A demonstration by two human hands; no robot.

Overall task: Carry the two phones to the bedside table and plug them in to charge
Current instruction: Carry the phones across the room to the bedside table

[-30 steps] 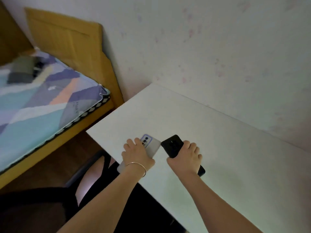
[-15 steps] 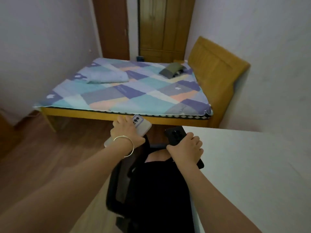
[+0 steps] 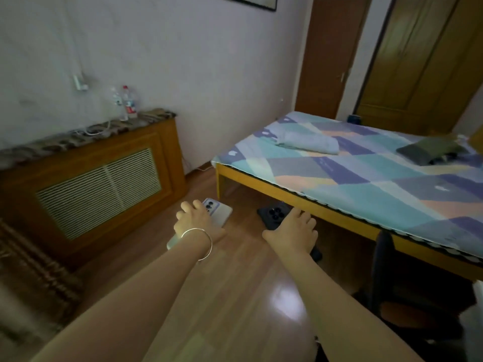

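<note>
My left hand (image 3: 196,222), with a thin bangle on the wrist, grips a white phone (image 3: 219,210) with its camera side up. My right hand (image 3: 292,232) grips a black phone (image 3: 273,214), also camera side up. Both phones are held out in front of me above the wooden floor. A white charging cable (image 3: 95,130) lies coiled on top of a low wooden cabinet (image 3: 99,178) at the left wall, and a white plug (image 3: 78,82) hangs on the wall above it.
Two bottles (image 3: 125,103) stand on the cabinet top. A bed (image 3: 366,178) with a patterned cover fills the right side, a folded cloth (image 3: 308,142) on it. A black chair (image 3: 407,296) is at the lower right. Brown doors (image 3: 334,53) stand behind the bed.
I have lifted both phones off the white desk and turned left. The desk has left the view; the cabinet with the cable has come into view.
</note>
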